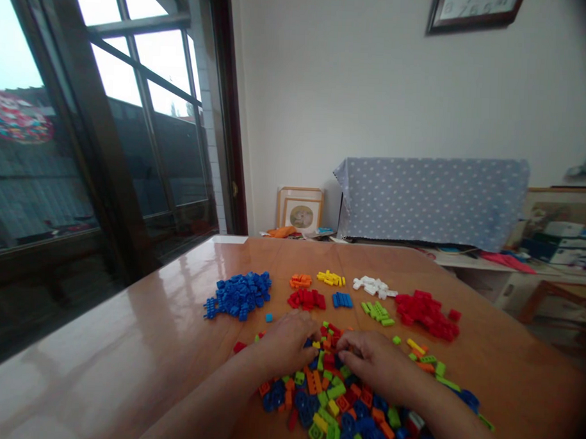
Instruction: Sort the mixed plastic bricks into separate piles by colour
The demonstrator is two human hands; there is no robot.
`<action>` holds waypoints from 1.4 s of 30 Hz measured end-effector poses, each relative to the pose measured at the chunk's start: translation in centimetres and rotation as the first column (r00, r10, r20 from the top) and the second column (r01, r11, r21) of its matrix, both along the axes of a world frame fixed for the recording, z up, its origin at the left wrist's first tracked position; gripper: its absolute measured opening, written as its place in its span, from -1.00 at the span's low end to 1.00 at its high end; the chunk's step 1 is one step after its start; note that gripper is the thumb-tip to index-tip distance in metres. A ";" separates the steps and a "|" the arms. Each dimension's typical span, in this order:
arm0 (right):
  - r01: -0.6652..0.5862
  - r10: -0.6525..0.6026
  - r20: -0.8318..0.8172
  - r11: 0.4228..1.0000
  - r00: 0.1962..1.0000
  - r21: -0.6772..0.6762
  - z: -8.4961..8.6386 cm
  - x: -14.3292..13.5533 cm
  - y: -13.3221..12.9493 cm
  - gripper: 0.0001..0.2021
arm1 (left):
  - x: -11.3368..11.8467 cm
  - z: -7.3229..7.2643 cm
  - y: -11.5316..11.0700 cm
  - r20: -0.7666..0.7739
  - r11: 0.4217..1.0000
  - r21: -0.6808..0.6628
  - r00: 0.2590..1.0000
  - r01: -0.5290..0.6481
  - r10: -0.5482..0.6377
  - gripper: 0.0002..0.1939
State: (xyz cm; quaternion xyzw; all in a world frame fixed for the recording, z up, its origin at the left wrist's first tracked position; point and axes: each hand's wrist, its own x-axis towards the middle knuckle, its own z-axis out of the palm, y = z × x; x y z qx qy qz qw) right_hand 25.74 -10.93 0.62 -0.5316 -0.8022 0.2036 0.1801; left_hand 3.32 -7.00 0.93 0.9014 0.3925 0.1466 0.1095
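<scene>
A mixed pile of toy building bricks (336,391) in green, orange, red, blue and yellow lies on the table before me. My left hand (291,340) rests over the pile's far left part, fingers bent down and thumb curled in among the bricks. Facing it from the right, my right hand (373,360) has its fingers curled and its thumb close to the forefinger. Bricks show in the small gap between the hands. What either hand grips, if anything, is hidden by the fingers. A single light-blue brick (269,318) sits just beyond my left hand.
Sorted by colour behind the pile are heaps of blue bricks (242,294), red bricks (427,315), white bricks (373,286), yellow bricks (330,278), orange bricks (300,281) and green bricks (377,313). The glossy wooden table (100,360) reaches toward a cloth-covered object (433,199).
</scene>
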 end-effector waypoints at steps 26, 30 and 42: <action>0.101 -0.094 -0.074 0.990 0.993 0.102 0.6 0.9 0.6 -0.78 | -0.2 -0.6 2.5 -0.015 0.999 0.023 0.999 -0.045 0.045 -0.74; 0.119 -0.108 -0.089 0.984 0.990 0.132 0.7 1.2 0.7 -0.78 | 0.4 0.1 2.7 -0.095 0.998 0.031 0.994 -0.057 0.060 -0.79; 0.127 -0.102 -0.153 0.978 0.983 0.166 1.6 1.4 0.2 -0.80 | 1.5 0.3 3.7 -0.104 0.999 -0.049 0.995 -0.003 -0.002 -0.83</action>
